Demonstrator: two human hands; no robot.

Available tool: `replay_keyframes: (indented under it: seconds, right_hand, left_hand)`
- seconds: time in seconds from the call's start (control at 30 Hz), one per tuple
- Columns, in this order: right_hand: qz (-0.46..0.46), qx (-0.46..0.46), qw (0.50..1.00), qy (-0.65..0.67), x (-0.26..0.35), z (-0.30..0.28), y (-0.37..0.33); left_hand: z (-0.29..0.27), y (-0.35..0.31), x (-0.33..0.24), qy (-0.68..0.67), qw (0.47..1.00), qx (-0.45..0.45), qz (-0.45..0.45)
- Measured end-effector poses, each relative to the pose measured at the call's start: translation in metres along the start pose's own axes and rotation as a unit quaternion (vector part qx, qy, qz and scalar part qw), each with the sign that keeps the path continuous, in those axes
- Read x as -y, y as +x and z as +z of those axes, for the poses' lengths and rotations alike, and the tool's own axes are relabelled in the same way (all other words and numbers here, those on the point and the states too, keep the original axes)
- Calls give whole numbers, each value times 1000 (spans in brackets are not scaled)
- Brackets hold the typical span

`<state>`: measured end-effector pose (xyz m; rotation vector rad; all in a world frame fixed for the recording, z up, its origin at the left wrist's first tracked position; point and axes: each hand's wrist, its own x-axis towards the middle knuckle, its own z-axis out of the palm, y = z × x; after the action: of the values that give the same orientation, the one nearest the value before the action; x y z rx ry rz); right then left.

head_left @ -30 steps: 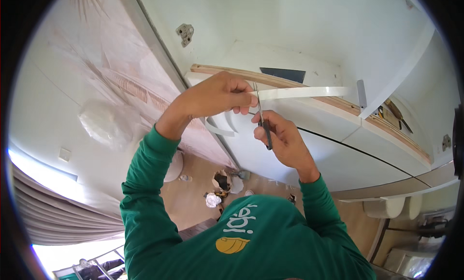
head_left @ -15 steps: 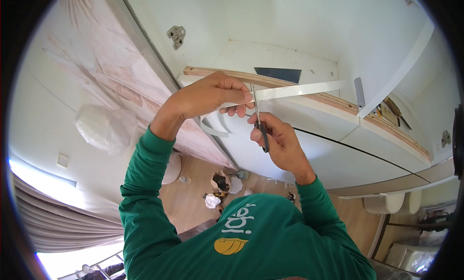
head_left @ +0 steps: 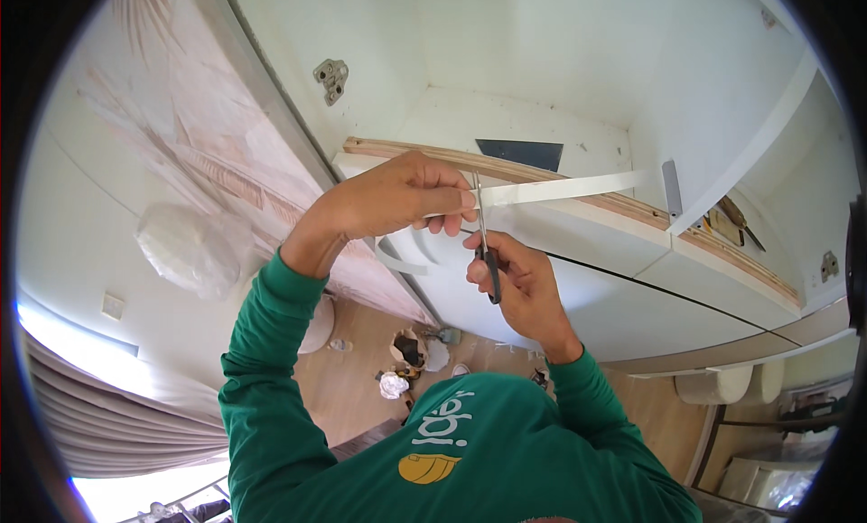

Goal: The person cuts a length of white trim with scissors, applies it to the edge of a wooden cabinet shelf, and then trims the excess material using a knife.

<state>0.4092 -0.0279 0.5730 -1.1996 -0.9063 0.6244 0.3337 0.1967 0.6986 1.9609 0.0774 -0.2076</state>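
A long white strip, like edge banding (head_left: 569,188), stretches to the right from my left hand (head_left: 406,198), which pinches it between thumb and fingers. Below that hand, a curled length of white strip hangs in front of the cabinet face. My right hand (head_left: 522,284) grips scissors (head_left: 492,268) by their dark handles, with the blades pointing up. The blades cross the strip just to the right of my left fingertips. Both hands are in front of the cabinet's raw wooden edge (head_left: 533,172).
The white cabinet interior (head_left: 506,44) opens ahead, with a metal hinge (head_left: 331,80) on its left wall. A dark flat plate (head_left: 520,153) lies on its bottom. Tools, including a screwdriver (head_left: 736,213), lie in the right compartment. A wrapped plastic bundle (head_left: 188,250) shows at left.
The hands, scissors and strip appear slightly lower in the picture, as do the cabinet parts. The scissor blades look closer together. Both grips stay the same.
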Motion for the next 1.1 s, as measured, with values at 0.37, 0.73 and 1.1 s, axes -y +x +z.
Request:
replay_keyframes:
  seconds: [0.37,0.73,1.1]
  right_hand:
    - [-82,-21,996,-11,-5,-2,15]
    - [-61,-41,997,-23,-9,-1,14]
    - [-53,-3,998,-28,-2,-9,15]
  left_hand:
    - [3,2,-10,21,999,34,-19]
    - [0,4,-2,1,1000,27,5]
    - [3,4,2,-4,1000,25,12]
